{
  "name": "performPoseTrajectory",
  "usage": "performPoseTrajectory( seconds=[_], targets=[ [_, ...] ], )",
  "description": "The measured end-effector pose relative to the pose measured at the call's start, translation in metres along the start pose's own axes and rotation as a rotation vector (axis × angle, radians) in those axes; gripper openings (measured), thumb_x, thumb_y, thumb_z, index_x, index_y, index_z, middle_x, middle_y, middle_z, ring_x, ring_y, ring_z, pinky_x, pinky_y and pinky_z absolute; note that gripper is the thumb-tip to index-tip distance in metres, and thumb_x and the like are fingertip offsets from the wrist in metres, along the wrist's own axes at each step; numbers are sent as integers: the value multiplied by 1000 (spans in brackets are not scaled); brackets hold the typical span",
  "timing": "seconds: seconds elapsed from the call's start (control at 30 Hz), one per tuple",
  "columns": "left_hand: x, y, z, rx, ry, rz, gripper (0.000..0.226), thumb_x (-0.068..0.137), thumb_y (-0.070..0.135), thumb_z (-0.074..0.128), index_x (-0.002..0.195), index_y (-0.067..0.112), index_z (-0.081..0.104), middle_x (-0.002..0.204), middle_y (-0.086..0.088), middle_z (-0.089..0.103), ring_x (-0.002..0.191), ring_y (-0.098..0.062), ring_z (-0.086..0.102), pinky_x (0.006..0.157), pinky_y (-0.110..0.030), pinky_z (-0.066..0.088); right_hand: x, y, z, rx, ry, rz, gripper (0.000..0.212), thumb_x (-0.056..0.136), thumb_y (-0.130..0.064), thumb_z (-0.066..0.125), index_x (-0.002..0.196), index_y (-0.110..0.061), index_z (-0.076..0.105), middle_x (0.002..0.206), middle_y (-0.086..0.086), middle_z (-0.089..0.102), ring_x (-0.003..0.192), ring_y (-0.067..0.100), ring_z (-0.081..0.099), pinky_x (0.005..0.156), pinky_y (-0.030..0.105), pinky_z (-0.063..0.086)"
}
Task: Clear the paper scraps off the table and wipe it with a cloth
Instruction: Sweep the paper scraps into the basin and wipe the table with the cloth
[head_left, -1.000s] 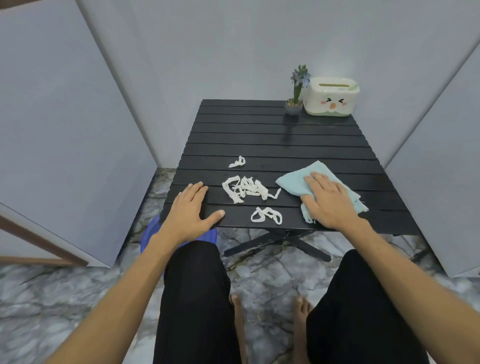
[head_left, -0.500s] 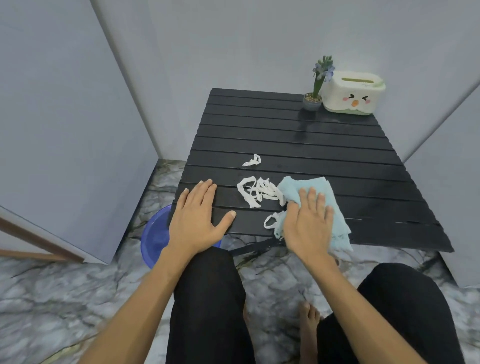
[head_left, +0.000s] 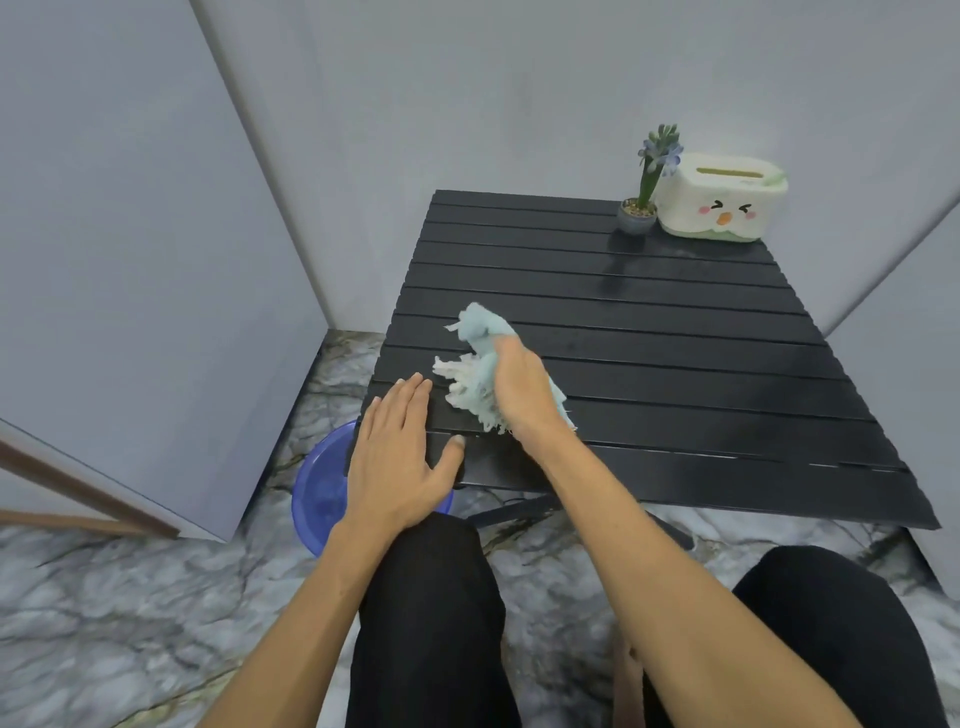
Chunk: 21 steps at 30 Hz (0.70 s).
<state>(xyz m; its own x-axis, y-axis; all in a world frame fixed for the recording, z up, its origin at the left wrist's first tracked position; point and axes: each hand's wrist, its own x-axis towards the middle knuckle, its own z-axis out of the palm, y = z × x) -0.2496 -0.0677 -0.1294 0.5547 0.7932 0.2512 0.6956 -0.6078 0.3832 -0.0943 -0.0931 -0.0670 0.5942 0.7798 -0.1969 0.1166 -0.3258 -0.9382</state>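
A black slatted table (head_left: 675, 374) fills the right of the view. My right hand (head_left: 519, 387) grips a light blue cloth (head_left: 483, 332), bunched up near the table's left edge. White paper scraps (head_left: 457, 371) are gathered in a heap against the cloth's left side, just ahead of my left fingertips. My left hand (head_left: 400, 457) lies flat, fingers apart, on the table's near left corner and holds nothing.
A blue plastic basin (head_left: 319, 493) stands on the marble floor under the table's near left corner. A small potted plant (head_left: 641, 208) and a white tissue box (head_left: 722, 200) stand at the far right of the table. Grey wall panels close in on the left.
My right hand has swept the cloth leftward across the table, bunching it and pushing the scattered scraps into one heap by the left edge. My left hand stayed on the corner.
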Motion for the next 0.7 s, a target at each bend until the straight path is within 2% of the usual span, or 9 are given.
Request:
performPoseTrajectory(
  seconds=[0.1,0.23,0.33,0.4,0.5,0.53,0.57,0.63,0.7],
  targets=[
    [0,-1,0,28,-19,-13,78,89,61,36,151,14,32,160,0,28,148,-17,21,122,-36,11,7,-7,-32,413,22,131,31,93,-34,38,86,-19,63,81,3,60,74,19,56,63,31,42],
    [1,1,2,75,-16,-40,82,88,68,35,151,16,32,160,2,27,148,-16,19,122,-35,9,14,-17,-88,617,124,25,31,93,-35,42,98,-25,72,98,2,73,95,20,67,83,35,53],
    [2,3,4,106,-13,-56,83,88,70,32,152,17,32,161,3,26,149,-16,18,122,-35,7,22,-32,-130,296,249,-44,33,99,-37,37,89,-15,59,91,1,63,86,18,59,76,34,47],
    [3,3,6,114,-12,-62,83,87,71,33,151,18,32,160,3,27,148,-16,19,121,-35,8,35,-28,-141,24,229,-59,37,99,-40,31,92,-14,56,87,-1,59,81,17,53,71,35,40],
    [3,4,7,133,-9,-64,84,87,71,33,151,17,33,160,3,28,148,-16,20,122,-35,9,53,-1,-132,-363,134,-50,57,95,-54,21,95,-14,62,81,-6,69,86,15,61,81,39,41],
    [3,4,6,134,-8,-65,84,87,71,32,151,18,33,160,3,28,148,-16,20,122,-35,8,58,13,-125,-535,87,-87,61,94,-53,15,101,-15,62,91,-6,71,97,19,61,89,42,41],
    [3,4,6,130,-6,-65,84,87,71,32,151,18,33,160,3,28,148,-15,20,122,-34,8,62,28,-117,-720,25,-127,66,93,-50,9,117,-16,60,116,0,68,117,25,55,100,45,36],
    [2,3,6,120,-6,-62,83,87,70,33,151,18,33,160,4,27,148,-15,20,122,-34,8,72,53,-102,-968,-24,-148,67,96,-45,6,152,-21,34,162,8,27,150,25,17,118,47,11],
    [3,4,6,116,-9,-64,83,87,70,33,152,18,33,161,4,27,149,-14,19,122,-35,8,79,57,-94,-951,-20,-147,59,102,-40,10,159,-25,14,167,4,6,153,19,0,121,45,-3]
  ],
)
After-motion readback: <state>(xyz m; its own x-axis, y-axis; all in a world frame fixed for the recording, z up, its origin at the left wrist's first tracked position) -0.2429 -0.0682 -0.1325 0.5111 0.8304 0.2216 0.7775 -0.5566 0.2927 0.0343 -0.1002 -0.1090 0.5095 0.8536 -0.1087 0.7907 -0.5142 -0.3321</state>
